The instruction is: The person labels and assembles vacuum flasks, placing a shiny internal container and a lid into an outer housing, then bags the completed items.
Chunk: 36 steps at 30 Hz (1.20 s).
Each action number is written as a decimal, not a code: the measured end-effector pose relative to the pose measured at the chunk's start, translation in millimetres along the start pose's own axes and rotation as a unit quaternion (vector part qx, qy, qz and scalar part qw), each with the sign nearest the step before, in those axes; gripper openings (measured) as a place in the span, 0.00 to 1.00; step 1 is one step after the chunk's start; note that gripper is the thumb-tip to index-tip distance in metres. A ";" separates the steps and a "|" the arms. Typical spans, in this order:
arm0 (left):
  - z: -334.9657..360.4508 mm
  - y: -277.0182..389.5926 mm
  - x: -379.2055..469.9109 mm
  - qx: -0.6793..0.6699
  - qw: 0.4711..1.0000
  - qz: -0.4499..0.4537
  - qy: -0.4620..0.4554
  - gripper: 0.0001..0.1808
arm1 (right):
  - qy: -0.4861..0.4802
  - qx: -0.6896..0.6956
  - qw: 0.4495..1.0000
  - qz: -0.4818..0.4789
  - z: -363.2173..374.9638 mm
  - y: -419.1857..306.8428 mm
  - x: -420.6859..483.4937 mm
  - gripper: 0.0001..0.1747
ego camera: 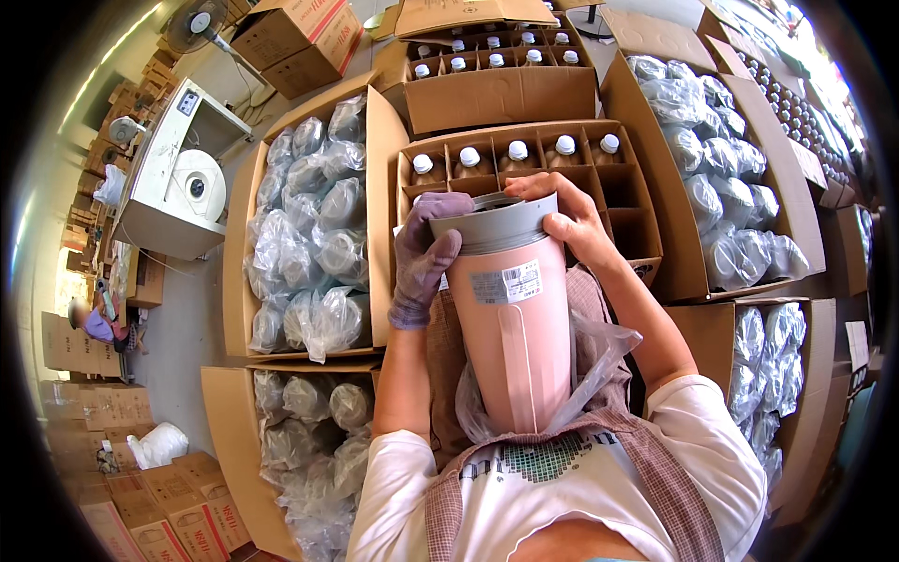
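Observation:
A pink tapered flask casing (511,351) with a grey collar (495,226) stands tilted in front of my chest, its grey end away from me. My left hand (425,263), in a mauve knit glove, grips the collar's left side. My bare right hand (577,219) holds the collar's right side, fingers over the rim. The casing bears a printed label (521,281) and a pale raised strip down its side. Loose clear plastic film (604,351) surrounds its lower part. Just beyond, a divided carton (645,218) holds several white-capped bottles (517,154); some cells at its right are empty.
Open cartons of plastic-wrapped cylinders stand at left (385,211), lower left (228,435), right (786,204) and lower right (818,379). Another bottle carton (499,98) is ahead. A white-topped machine (168,175), a fan (200,21) and a seated person (98,327) are farther left.

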State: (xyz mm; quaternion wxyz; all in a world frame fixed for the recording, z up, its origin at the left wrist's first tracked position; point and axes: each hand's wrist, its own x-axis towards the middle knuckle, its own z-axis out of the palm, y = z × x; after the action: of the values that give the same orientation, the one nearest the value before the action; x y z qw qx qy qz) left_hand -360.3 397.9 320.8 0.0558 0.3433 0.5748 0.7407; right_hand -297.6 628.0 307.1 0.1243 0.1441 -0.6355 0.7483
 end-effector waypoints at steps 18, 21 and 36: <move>-17.5 -48.2 -0.2 -0.326 0.914 -0.239 0.043 0.37 | -0.032 -0.392 0.910 -0.135 50.9 -56.4 4.1 0.36; -6.9 -5.2 19.1 0.287 0.944 -0.155 0.048 0.34 | 0.054 -0.170 0.983 -0.034 30.7 -48.0 3.2 0.38; -22.7 -18.4 13.2 -0.039 0.983 -0.176 -0.016 0.41 | 0.024 -0.230 0.966 -0.114 32.6 -19.8 4.2 0.27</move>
State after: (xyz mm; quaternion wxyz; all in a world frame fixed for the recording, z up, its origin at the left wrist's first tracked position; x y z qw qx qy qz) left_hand -389.1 391.9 308.0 0.2078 0.2459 0.5961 0.7355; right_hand -292.3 599.0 331.7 0.2538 0.1647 -0.7669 0.5659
